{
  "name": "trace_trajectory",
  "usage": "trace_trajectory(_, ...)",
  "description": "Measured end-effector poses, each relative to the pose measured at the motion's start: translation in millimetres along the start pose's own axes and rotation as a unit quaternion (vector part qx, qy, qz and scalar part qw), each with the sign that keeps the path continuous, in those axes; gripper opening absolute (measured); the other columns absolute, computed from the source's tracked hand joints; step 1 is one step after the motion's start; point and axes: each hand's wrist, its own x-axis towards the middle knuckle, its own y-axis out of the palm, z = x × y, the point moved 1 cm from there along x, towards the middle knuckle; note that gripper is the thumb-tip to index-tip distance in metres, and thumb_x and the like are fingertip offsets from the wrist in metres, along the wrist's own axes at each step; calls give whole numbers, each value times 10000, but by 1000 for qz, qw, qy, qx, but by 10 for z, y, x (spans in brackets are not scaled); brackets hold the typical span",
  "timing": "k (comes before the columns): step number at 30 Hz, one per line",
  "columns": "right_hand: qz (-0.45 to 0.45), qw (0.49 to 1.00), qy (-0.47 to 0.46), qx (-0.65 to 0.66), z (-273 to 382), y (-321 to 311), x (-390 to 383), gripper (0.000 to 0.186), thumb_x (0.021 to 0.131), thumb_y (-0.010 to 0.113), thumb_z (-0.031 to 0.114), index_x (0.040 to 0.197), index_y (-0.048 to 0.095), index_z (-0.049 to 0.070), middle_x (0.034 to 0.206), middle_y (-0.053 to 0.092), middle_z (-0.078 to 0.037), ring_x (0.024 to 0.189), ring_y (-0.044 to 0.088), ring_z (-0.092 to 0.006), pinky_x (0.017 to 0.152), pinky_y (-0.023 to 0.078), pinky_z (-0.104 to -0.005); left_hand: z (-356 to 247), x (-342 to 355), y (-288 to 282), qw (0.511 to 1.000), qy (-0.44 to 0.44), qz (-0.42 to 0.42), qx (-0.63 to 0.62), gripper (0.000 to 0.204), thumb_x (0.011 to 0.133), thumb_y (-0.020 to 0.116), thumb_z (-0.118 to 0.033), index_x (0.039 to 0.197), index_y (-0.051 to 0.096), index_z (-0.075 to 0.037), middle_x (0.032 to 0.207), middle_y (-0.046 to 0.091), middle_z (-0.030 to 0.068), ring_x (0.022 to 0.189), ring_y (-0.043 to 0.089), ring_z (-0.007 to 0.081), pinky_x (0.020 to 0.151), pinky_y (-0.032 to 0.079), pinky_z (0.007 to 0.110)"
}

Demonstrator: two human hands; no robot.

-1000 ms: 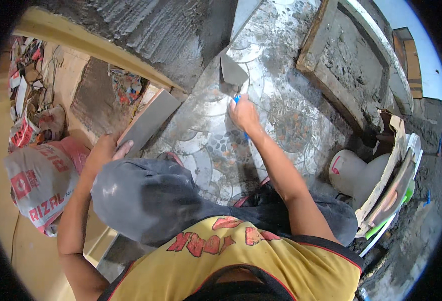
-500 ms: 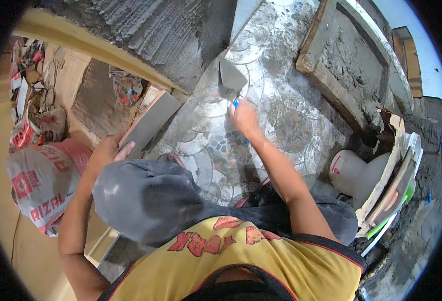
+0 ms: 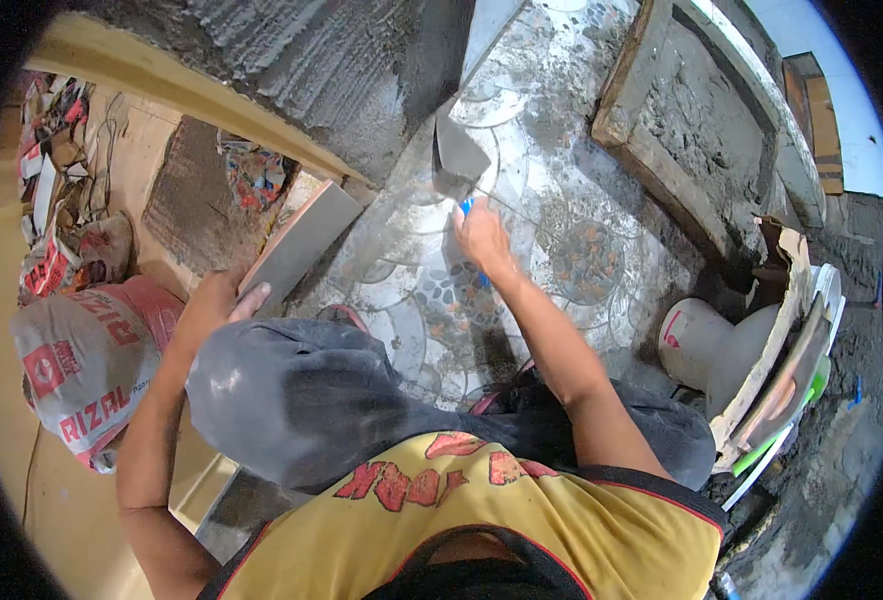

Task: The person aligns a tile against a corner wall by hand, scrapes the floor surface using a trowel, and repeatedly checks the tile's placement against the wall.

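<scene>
My right hand [image 3: 483, 238] is closed around the blue handle of a trowel [image 3: 461, 155]. Its grey blade points away from me, just above or touching the patterned floor [image 3: 571, 250] near the base of a mortar-coated wall [image 3: 311, 75]; I cannot tell which. At the left, my left hand [image 3: 219, 308] grips the lower end of a tile [image 3: 306, 245] beside my knee. The tile is tilted, with a smooth grey face and a reddish-brown edge. Fingers on its far side are partly hidden, while the thumb shows on the near side.
A wood-edged trough [image 3: 616, 115] of wet mortar stands at the far right. Nearer, a white plastic container [image 3: 716, 345] lies beside torn cardboard [image 3: 771, 330]. Printed sacks [image 3: 91, 365] sit at the left, with litter [image 3: 56, 170] behind them. A pale yellow frame [image 3: 191, 95] borders the coated wall.
My right hand and the trowel have shifted slightly to the left. The left hand and the tile have stayed in place.
</scene>
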Motion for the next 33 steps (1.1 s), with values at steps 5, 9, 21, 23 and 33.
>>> trace_trajectory(5, -18, 1000, 5, 10, 115, -177, 172, 473, 949, 522, 370, 1129, 503, -67, 954, 655, -353, 948, 637, -515, 847, 491, -581, -34, -60, 8, 999, 4, -37, 30, 458, 888, 607, -345, 1051, 631, 83, 826, 609, 349, 842, 620, 500, 760, 478, 497)
trace_trajectory(9, -26, 1000, 5, 11, -92, -57, 28, 461, 962, 522, 389, 1112, 489, -45, 965, 632, -380, 945, 618, -540, 834, 483, -588, 58, 1, -11, 1000, 9, -12, 9, 454, 890, 610, -341, 1045, 625, 85, 812, 610, 337, 820, 616, 493, 753, 475, 495)
trace_trajectory(21, -48, 998, -41, 2, -57, -184, 447, 498, 959, 528, 405, 1100, 507, -72, 949, 647, -354, 904, 629, -530, 812, 494, -587, -54, -4, -58, 1000, 3, -7, 10, 427, 891, 624, -320, 1060, 642, 72, 775, 606, 325, 768, 647, 446, 729, 486, 476)
trace_trajectory(23, -40, 999, -27, -9, -70, -158, 263, 491, 963, 524, 399, 1093, 511, -74, 943, 648, -350, 904, 628, -528, 804, 495, -586, -32, -31, -44, 1000, -16, -2, 12, 431, 891, 626, -321, 1071, 642, 70, 776, 606, 324, 770, 645, 449, 731, 487, 478)
trace_trajectory(33, -10, 1000, 7, -19, -66, -253, 212, 492, 964, 514, 387, 1113, 480, -80, 989, 635, -371, 959, 622, -528, 833, 497, -573, -69, -15, -68, 1000, -2, 13, -6, 476, 901, 610, -356, 1103, 630, 75, 821, 618, 332, 834, 645, 461, 763, 479, 501)
